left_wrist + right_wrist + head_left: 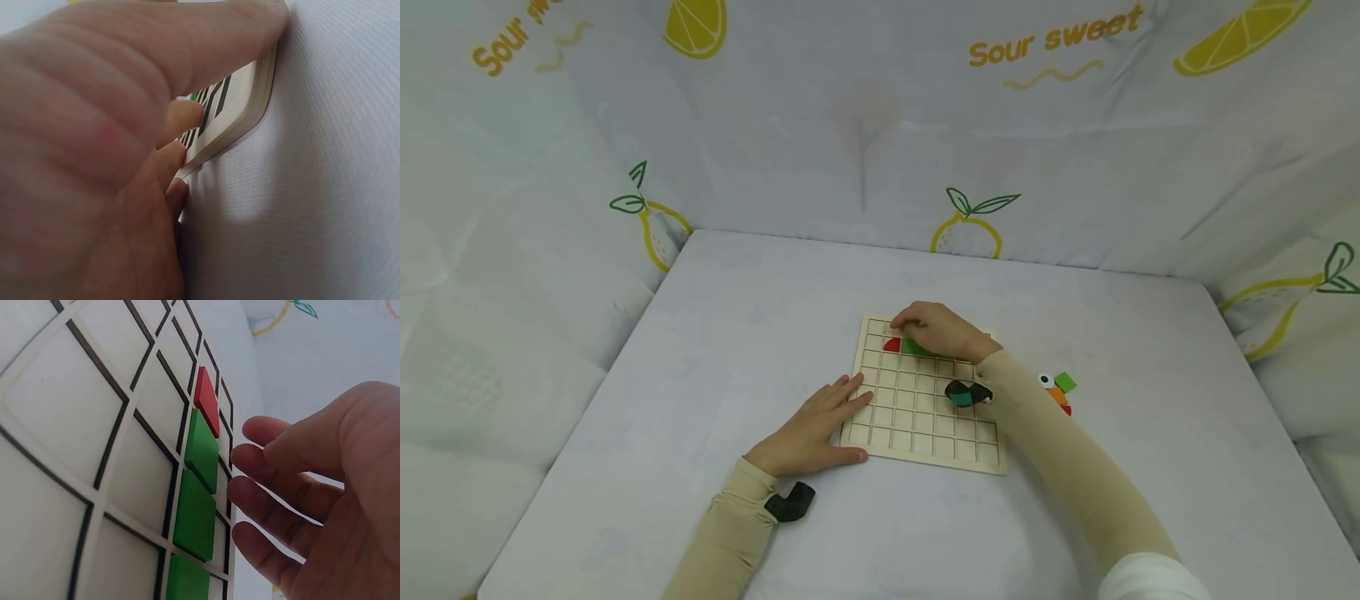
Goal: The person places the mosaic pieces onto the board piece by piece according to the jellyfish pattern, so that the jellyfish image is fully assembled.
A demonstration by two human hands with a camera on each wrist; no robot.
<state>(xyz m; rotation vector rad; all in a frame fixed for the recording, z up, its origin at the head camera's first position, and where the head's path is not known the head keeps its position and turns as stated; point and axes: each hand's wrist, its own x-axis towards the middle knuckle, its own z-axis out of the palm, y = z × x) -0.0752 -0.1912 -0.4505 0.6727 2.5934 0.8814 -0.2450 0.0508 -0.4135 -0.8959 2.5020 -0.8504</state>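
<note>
A pale wooden grid board [902, 421] lies on the table. Along a row near its far edge sit a red piece with a curved side [892, 344] and several green squares [195, 515]. My right hand [942, 330] hovers over that far edge, its fingers [262, 494] loosely bent and the thumb near them. Nothing shows between those fingers in the right wrist view. My left hand [812, 429] lies spread at the board's near left side, fingertips over the rim and thumb [237, 31] against the near corner.
Right of the board, partly behind the right forearm, lie loose pieces: a green square [1065, 382], a white round piece with a black dot [1045, 381], an orange piece [1057, 396] and a red piece [1067, 410]. A lemon-print cloth [820, 167] hangs behind the white table [737, 333].
</note>
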